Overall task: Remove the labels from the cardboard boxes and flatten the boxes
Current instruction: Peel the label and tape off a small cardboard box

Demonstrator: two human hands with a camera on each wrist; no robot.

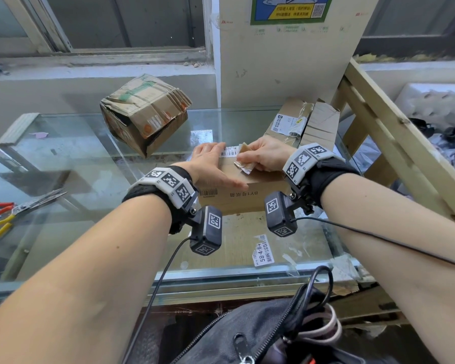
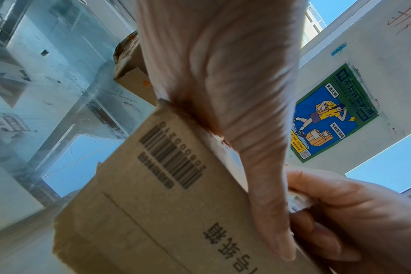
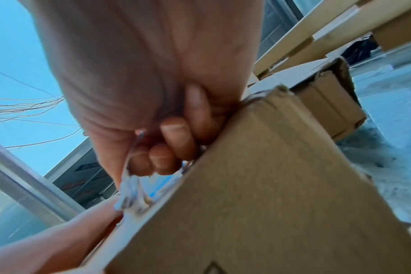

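While a dark bag (image 1: 247, 334) w/ an open zipper sits nearest the camera, the glass table (image 1: 95, 158) spreads out beyond it. A loose white label (image 1: 263, 250) w/ printed digits lies on the glass just in front of the hands. At the near left edge lie scissors (image 1: 24, 206) w/ red & yellow handles.

Center of the table: a small cardboard box (image 1: 247, 190), brown, barcode & printed characters on its near side. The left hand (image 1: 210, 164) lies flat on the box top, fingers straight, thumb along the near top edge, grip apart, pressing down. The right hand (image 1: 265, 156) is beside it on the top, fingers curled & clamped on a peeled strip (image 1: 243, 164), prob. tape or label backing, still attached to the box at one end. A white barcode label (image 1: 230, 152) stays stuck on the top, betw. the two hands.

Farther back, left: a crumpled box (image 1: 145, 114), tilted on one corner, flaps loose. Farther back, right: a flattened box (image 1: 297, 122) w/ a shipping label, leaning by a wooden frame (image 1: 394, 132). On the wall behind hangs a green & blue poster (image 1: 289, 9).
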